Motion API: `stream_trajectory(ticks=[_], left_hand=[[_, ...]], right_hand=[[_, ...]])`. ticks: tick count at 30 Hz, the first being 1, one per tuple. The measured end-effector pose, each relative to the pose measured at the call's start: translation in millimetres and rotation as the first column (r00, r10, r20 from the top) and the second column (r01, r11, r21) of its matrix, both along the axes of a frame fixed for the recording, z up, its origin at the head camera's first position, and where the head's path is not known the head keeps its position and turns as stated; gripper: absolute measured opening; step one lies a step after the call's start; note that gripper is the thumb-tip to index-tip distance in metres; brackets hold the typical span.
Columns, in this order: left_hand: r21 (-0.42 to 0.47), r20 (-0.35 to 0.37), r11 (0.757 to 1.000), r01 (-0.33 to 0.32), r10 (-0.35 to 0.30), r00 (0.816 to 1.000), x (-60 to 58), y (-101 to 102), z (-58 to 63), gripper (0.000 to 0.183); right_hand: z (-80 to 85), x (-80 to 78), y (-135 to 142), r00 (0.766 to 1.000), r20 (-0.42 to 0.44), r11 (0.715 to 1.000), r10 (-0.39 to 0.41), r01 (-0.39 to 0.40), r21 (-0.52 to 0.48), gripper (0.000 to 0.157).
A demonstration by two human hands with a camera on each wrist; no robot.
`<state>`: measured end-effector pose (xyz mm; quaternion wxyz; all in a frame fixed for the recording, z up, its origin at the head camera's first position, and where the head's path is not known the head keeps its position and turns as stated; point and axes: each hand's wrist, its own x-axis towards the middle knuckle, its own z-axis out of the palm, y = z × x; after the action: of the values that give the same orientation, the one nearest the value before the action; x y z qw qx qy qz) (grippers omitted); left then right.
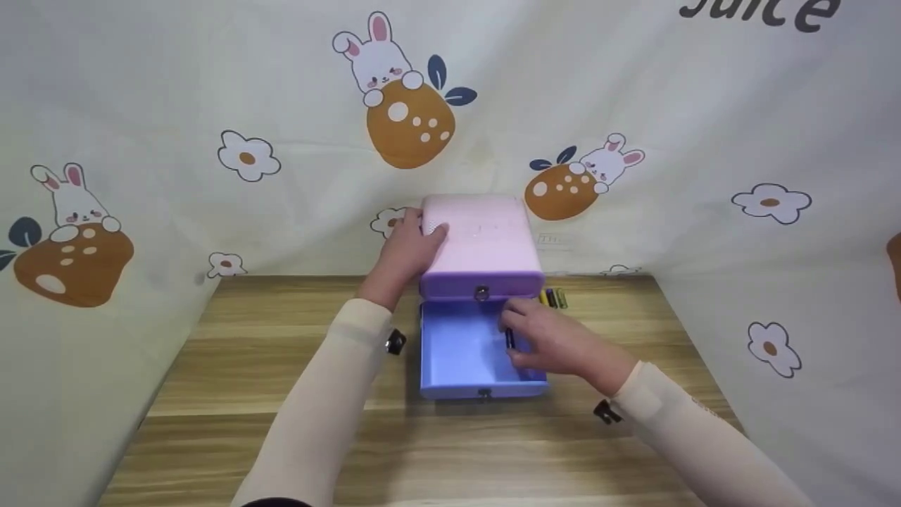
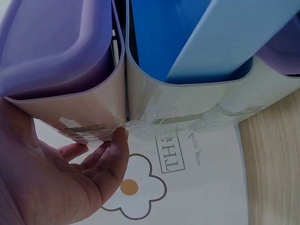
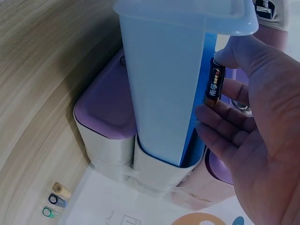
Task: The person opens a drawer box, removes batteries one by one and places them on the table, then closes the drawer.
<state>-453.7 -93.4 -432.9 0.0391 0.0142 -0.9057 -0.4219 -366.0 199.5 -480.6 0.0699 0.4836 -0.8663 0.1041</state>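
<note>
A small drawer cabinet [image 1: 479, 232] stands at the back of the table, with a pink top and a purple upper drawer front [image 1: 450, 286] closed. Its lower blue drawer [image 1: 450, 390] is pulled out. At the cabinet's upper left edge, my left hand [image 1: 410, 248] grips the shell, thumb on top and fingers down the side. In the left wrist view those curled fingers touch the pink shell [image 2: 89, 115]. Over the right part of the blue drawer, my right hand [image 1: 559, 339] pinches a black battery [image 3: 215, 82] between thumb and fingers.
Three batteries, yellowish, blue [image 1: 551, 298] and green, lie beside the cabinet's right side. A wooden table [image 1: 281, 380] carries everything. Behind it and at both sides hangs a pale cloth [image 1: 303, 84] printed with rabbits and flowers. The right wrist view shows another purple drawer [image 3: 105, 103].
</note>
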Motion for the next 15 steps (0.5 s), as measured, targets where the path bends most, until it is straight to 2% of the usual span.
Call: stream_trajectory(ticks=[4, 15], left_hand=[[0.004, 0.021, 1.000, -0.005, 0.005, 1.000, -0.5, 0, 0.2, 0.076], [0.016, 0.039, 1.000, -0.006, 0.005, 0.999, 1.2, 1, 0.2, 0.079]], right_hand=[[1.7, -0.6, 4, 1.000, -0.005, 1.000, 0.010, -0.010, -0.023, 0.031], [7.4, 0.0, 14, 1.000, 0.015, 0.998, -0.025, 0.026, -0.054, 0.032]])
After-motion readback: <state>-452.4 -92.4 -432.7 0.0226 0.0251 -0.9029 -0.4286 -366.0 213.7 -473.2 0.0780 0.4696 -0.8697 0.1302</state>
